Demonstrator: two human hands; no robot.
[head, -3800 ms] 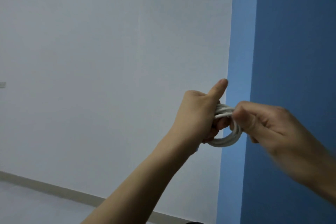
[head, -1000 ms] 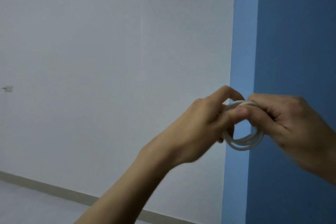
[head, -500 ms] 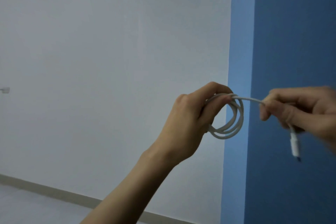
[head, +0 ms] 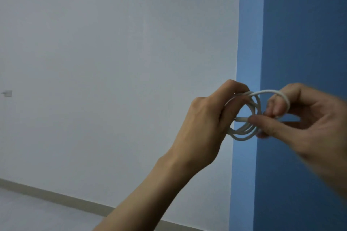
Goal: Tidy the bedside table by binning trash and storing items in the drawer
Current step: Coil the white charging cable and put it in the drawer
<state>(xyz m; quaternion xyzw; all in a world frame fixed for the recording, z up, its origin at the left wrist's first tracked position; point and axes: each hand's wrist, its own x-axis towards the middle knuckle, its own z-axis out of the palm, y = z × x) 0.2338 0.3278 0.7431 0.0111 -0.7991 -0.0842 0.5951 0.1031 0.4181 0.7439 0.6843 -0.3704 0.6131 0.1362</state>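
One white cable (head: 244, 133) is coiled into several loops. The left hand (head: 204, 124) grips the coil; the right hand (head: 300, 122) pinches its plug end.

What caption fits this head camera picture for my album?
Left hand holds a coiled white cable while the right hand pinches its end.

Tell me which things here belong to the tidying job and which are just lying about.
In the job: white charging cable, coiled; left hand gripping the coil; right hand pinching the cable near its end.

Just there: white wall; blue wall; baseboard; small wall fixture.
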